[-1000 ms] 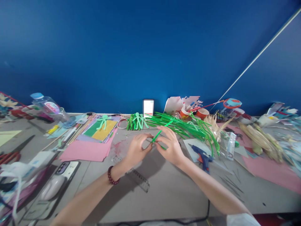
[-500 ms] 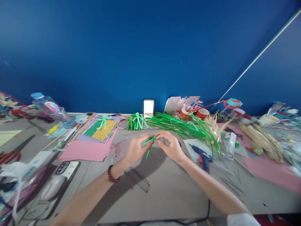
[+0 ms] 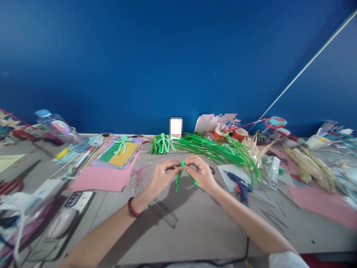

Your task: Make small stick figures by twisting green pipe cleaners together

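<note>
A bright green pipe cleaner piece (image 3: 177, 181) is pinched between my two hands above the middle of the table. My left hand (image 3: 165, 174) grips it from the left with thumb and fingertips, and my right hand (image 3: 200, 172) pinches it from the right. A small green knot shows between the fingertips, and two strands hang below, one down, one slanting right. Behind my hands lie green stick-like figures (image 3: 163, 143) and a long bundle of green pipe cleaners (image 3: 206, 147). Another light green figure (image 3: 122, 144) rests on coloured sheets at the left.
A clear ruler (image 3: 164, 212) lies below my left wrist. A blue glue gun (image 3: 241, 187) is right of my right hand. Pink paper (image 3: 103, 178), a phone (image 3: 83, 199), scissors (image 3: 16, 186) and a bottle (image 3: 57, 124) are at the left. Cups (image 3: 240, 134) stand behind.
The green piece has turned between my fingers: the strand that curved left by my left hand no longer shows there, and strands now hang down and to the right. Both hands stay nearly in place.
</note>
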`<state>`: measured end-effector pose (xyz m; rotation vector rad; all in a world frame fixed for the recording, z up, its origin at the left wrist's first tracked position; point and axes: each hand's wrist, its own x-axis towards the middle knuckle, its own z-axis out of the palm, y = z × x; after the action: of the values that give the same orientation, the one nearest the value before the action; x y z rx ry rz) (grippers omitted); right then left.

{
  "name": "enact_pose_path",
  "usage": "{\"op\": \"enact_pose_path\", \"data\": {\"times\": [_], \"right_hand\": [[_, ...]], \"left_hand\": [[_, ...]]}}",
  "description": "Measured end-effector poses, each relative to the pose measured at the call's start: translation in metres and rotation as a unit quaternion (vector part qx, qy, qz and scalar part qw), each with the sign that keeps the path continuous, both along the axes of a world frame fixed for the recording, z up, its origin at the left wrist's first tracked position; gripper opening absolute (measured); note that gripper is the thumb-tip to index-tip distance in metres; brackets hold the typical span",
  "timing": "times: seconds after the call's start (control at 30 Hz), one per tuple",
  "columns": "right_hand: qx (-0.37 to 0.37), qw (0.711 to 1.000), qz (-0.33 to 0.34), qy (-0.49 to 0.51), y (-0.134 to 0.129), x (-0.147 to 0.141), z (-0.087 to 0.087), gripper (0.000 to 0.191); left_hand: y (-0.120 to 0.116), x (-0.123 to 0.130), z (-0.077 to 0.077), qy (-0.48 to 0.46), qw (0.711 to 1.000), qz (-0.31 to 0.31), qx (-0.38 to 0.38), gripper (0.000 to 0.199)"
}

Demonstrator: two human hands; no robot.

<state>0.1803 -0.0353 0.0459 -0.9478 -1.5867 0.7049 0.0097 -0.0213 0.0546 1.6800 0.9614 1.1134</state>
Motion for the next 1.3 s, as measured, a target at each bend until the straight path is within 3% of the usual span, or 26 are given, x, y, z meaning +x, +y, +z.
{"op": "enact_pose_path", "data": {"times": [0.13,0.3,0.53,0.87,0.97,1.1,1.2,1.3], "right_hand": [[-0.039,0.998,0.001,0.044,-0.001,-0.003,-0.003,0.013],[-0.078,0.994,0.003,0.074,-0.003,-0.006,-0.004,0.014],[-0.038,0.998,-0.027,0.039,-0.006,-0.008,-0.001,0.007],[0.054,0.990,-0.107,-0.072,-0.012,-0.004,0.008,0.009],[0.073,0.985,-0.109,-0.112,-0.013,-0.003,0.008,0.012],[0.106,0.980,-0.101,-0.137,-0.015,-0.003,0.011,0.013],[0.083,0.985,-0.082,-0.128,-0.015,0.000,0.016,0.007],[-0.005,0.994,-0.023,-0.105,-0.011,0.003,0.019,0.011]], "left_hand": [[0.000,0.003,-0.005,-0.074,0.993,-0.001,-0.095,0.025],[-0.002,0.007,-0.006,-0.145,0.978,0.014,-0.150,0.027],[-0.005,0.008,-0.001,-0.194,0.961,0.020,-0.196,0.028],[-0.009,0.007,0.004,-0.128,0.981,-0.013,-0.144,0.028],[-0.009,0.008,0.002,-0.118,0.986,-0.005,-0.115,0.033],[-0.009,0.009,0.001,-0.124,0.985,-0.040,-0.115,0.029],[-0.007,0.006,0.001,-0.101,0.991,-0.042,-0.084,0.026],[-0.004,0.003,0.003,-0.048,0.998,-0.034,-0.031,0.022]]}}
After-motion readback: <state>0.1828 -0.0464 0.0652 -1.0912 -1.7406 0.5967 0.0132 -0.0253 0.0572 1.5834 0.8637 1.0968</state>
